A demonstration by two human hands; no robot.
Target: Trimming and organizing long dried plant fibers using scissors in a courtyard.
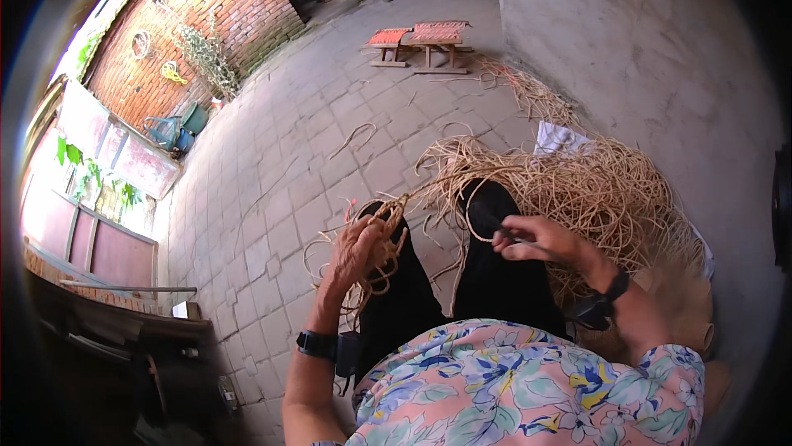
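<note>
My left hand [356,250] is closed around a bunch of tan straw cord [394,213] over my left knee. Loose ends curl out below and beside its fingers, and a twisted length runs right toward my other knee. Above my right thigh, my right hand [535,240] is closed on a slim dark tool [518,237], whose kind I cannot make out. A thin strand loops from near its fingertips across my dark trousers. Just beyond that hand spreads a big tangled heap of straw cord [610,194].
Two low wooden stools [437,33] with reddish woven seats stand ahead on the paved floor [330,136]. A white cloth [561,139] lies on the heap, beside the grey wall [652,42]. Blue-green containers [177,126] sit by the brick wall at far left.
</note>
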